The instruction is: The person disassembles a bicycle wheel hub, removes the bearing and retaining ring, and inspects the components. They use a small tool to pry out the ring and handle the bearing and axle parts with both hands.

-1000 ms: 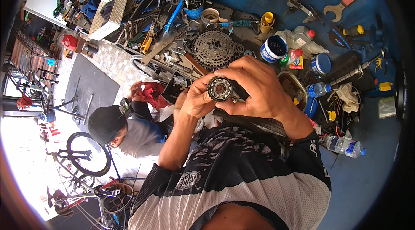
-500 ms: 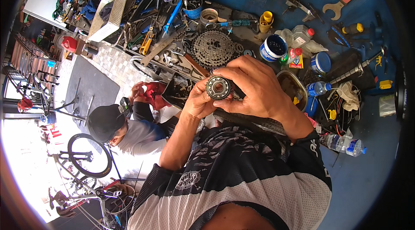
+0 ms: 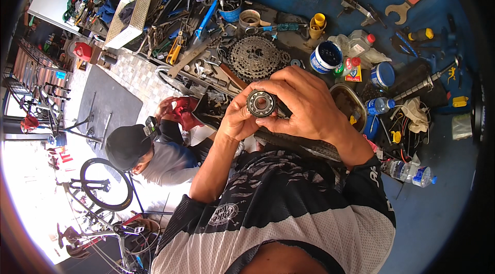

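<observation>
Both my hands come together at mid-view around a round metal ball bearing point(image 3: 261, 104), its face turned up. A ring of balls shows around its centre hole. My left hand point(image 3: 238, 119) grips its left side with the fingers closed. From the right, my right hand point(image 3: 304, 104) curls over it, fingertips at the top edge and thumb at the lower right. The underside of the bearing is hidden by my fingers. Just beyond my hands, a bicycle cassette point(image 3: 258, 58) lies on the cluttered bench, with a wooden-handled tool point(image 3: 232, 75) beside it.
A tub of dark grease point(image 3: 326, 57), bottles and a metal basin point(image 3: 348, 100) stand to the right. Tools and a perforated white tray point(image 3: 131, 13) crowd the far left. A co-worker in a black cap point(image 3: 129, 146) holds a red cloth point(image 3: 184, 111) at left. Bicycles stand lower left.
The bearing has tilted slightly, so its face shows more squarely, while both hands keep their hold. The co-worker's head has shifted a little to the right.
</observation>
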A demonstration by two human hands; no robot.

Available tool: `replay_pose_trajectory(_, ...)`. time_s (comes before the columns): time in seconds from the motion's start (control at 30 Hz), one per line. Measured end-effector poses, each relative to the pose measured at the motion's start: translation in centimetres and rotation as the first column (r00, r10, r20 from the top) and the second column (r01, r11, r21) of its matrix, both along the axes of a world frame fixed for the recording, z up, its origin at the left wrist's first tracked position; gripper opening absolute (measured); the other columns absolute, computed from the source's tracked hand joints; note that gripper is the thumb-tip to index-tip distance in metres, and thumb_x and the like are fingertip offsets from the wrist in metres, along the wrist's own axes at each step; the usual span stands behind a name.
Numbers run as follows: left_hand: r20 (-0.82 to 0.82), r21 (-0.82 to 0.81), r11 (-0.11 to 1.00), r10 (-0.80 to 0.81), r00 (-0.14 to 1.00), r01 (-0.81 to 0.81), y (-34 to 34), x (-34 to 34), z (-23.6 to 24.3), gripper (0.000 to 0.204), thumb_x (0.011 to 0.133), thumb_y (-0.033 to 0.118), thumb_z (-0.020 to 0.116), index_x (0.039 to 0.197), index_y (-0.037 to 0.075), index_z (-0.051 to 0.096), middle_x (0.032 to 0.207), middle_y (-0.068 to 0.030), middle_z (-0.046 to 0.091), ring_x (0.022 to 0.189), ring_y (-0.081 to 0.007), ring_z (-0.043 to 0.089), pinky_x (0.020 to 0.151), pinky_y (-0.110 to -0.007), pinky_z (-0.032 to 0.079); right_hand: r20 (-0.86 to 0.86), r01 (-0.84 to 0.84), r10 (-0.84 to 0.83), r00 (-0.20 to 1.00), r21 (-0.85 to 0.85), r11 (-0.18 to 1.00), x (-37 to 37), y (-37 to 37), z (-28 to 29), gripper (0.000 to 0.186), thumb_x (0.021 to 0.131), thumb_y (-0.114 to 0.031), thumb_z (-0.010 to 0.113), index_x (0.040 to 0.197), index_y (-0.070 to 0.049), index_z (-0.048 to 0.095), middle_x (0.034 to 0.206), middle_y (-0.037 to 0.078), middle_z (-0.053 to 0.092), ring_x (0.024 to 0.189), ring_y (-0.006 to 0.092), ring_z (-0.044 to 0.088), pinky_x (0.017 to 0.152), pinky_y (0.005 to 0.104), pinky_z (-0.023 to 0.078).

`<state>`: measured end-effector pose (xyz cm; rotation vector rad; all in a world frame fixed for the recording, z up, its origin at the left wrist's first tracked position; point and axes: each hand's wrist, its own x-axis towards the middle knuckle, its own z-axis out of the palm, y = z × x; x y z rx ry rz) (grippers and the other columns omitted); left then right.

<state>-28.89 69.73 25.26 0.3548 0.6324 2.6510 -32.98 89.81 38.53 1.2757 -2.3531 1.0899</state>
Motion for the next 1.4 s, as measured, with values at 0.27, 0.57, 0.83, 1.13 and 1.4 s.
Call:
replay_pose_trajectory(0.27, 0.052, -0.055, 0.998, 0.045, 0.998, -0.042, 0.4, 0.2, 0.0, 0.058, 0.107, 0.042, 0.069, 0.144, -0.001, 0.057, 0.119, -0.0171, 0.072, 0.104, -0.0289, 0.075, 0.09, -0.042, 0.064, 0.059, -0.033, 0.034, 0.998, -0.02, 0.999, -0.1, 0.4, -0.3, 0.061, 0.07, -0.02, 0.092, 0.126, -0.008, 0.069, 0.111, 0.01, 0.065, 0.099, 0.0321, 0.069, 0.088, 0.0441, 0.057)
replay_pose_trajectory(0.57, 0.223, -0.239, 0.967, 0.145, 0.964, -0.09, 1.3, -0.6, 1.8, 0.048, 0.118, 0.046, 0.046, 0.119, 0.003, 0.067, 0.101, -0.0097, 0.074, 0.084, -0.0202, 0.075, 0.073, -0.036, 0.064, 0.041, -0.079, 0.079, 0.996, 0.002, 0.997, -0.3, 0.6, -1.0, 0.067, 0.07, -0.019, 0.092, 0.13, -0.007, 0.067, 0.113, 0.01, 0.065, 0.1, 0.0326, 0.069, 0.087, 0.0438, 0.058)
replay_pose_trajectory(0.83, 0.318, -0.39, 0.909, 0.283, 0.905, -0.147, 3.0, -1.2, 3.8, 0.057, 0.117, 0.054, 0.044, 0.116, 0.001, 0.066, 0.091, -0.0068, 0.07, 0.066, -0.0162, 0.069, 0.05, -0.029, 0.054, 0.14, -0.011, 0.004, 0.99, 0.048, 0.999, -0.9, 1.1, -1.9, 0.064, 0.074, -0.024, 0.09, 0.132, -0.011, 0.066, 0.116, 0.011, 0.065, 0.107, 0.0348, 0.068, 0.091, 0.0453, 0.057)
replay_pose_trajectory(1.13, 0.337, -0.418, 0.888, 0.35, 0.874, -0.194, 3.6, -2.3, 1.5, 0.053, 0.117, 0.048, 0.049, 0.116, -0.001, 0.069, 0.1, -0.0089, 0.073, 0.087, -0.0176, 0.073, 0.075, -0.034, 0.063, 0.209, 0.051, -0.093, 0.974, 0.196, 0.979, -1.3, 1.7, -3.6, 0.065, 0.078, -0.033, 0.092, 0.133, -0.012, 0.065, 0.122, 0.01, 0.066, 0.115, 0.034, 0.066, 0.099, 0.0469, 0.054)
replay_pose_trajectory(1.4, 0.355, -0.437, 0.88, 0.357, 0.864, -0.183, 4.4, -2.4, 1.4, 0.055, 0.116, 0.05, 0.05, 0.115, -0.002, 0.069, 0.099, -0.0091, 0.072, 0.084, -0.017, 0.074, 0.068, -0.034, 0.065, 0.099, 0.098, -0.132, 0.986, 0.288, 0.953, -1.2, 2.1, -4.2, 0.061, 0.079, -0.035, 0.089, 0.13, -0.011, 0.067, 0.12, 0.008, 0.068, 0.115, 0.0307, 0.066, 0.098, 0.0462, 0.055)
